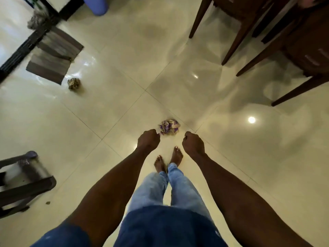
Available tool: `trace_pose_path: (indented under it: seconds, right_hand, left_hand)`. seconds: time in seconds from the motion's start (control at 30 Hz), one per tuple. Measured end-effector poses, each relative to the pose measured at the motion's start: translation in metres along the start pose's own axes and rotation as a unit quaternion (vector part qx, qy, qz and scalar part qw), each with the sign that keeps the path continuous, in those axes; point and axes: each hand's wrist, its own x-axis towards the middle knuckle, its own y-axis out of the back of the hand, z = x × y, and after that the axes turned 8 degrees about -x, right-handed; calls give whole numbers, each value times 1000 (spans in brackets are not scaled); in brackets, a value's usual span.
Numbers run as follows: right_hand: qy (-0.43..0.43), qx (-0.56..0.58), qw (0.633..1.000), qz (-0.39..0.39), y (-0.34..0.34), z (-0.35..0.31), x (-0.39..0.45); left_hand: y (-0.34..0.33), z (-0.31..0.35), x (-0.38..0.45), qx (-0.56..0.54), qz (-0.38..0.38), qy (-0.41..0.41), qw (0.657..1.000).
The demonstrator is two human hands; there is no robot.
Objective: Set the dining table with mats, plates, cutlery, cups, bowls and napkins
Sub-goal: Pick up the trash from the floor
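Observation:
I look straight down at a glossy cream tiled floor (124, 72). My left hand (148, 139) and my right hand (193, 143) hang in front of me over the floor, both with fingers curled into fists and holding nothing. A crumpled purple-and-white wrapper (169, 127) lies on the tiles just beyond and between them, touching neither. My bare feet (168, 160) stand below the hands. No plates, cutlery, cups, bowls or napkins are in view.
Dark wooden chair legs (236, 38) stand at the top right. Grey striped mats (53, 56) lie on the floor at the left, with a crumpled brownish ball (74, 84) near them. A dark plastic chair (23, 182) is at the lower left, a blue bin (97, 5) at the top.

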Motion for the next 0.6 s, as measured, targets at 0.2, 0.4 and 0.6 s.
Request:
trace_pose_path:
  seconds: [0.2,0.4,0.6]
  right_hand:
    - [-28,11,996,-87,-94,26,101]
    - [-70,4,988,-140,-214,55,214]
    - [-76,25,989,-128,-319,48,312]
  left_hand:
    - [-59,-40,105,-26,0,33,999]
    - [-145,-109,222,-5,-16,34,999]
    - [-221,-148,318,-41,-26,53,997]
